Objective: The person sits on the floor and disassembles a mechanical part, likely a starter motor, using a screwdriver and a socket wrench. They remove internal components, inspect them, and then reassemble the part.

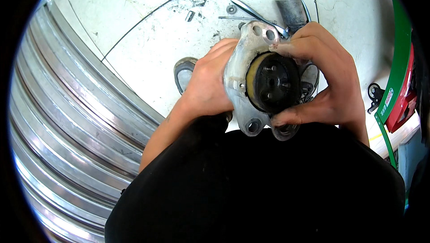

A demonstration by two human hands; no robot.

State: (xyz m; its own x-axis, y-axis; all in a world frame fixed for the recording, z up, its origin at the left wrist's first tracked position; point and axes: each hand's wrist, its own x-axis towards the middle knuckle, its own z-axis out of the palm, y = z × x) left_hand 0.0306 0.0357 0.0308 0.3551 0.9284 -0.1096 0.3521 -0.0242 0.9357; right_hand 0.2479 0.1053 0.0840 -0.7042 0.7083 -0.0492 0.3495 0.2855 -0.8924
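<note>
My left hand [208,82] is closed around the left side of a grey cast-metal housing [239,73] with flanged ears and bolt holes, held above my lap. A black round part [280,95] with short pins on its face sits in the housing's round opening, with a yellowish band along its left side. My right hand [333,75] grips this part from the right, fingers at its upper edge and thumb at its lower edge. The housing's underside and most of my left fingers are hidden.
On the pale floor lie a metal cylinder [291,10], a ratchet [251,9], a thin rod [233,18], a small gear [231,9] and a socket [190,16]. Ridged metal sheeting [76,100] stands left; a green panel [398,59] is right. My shoe [184,74] shows below.
</note>
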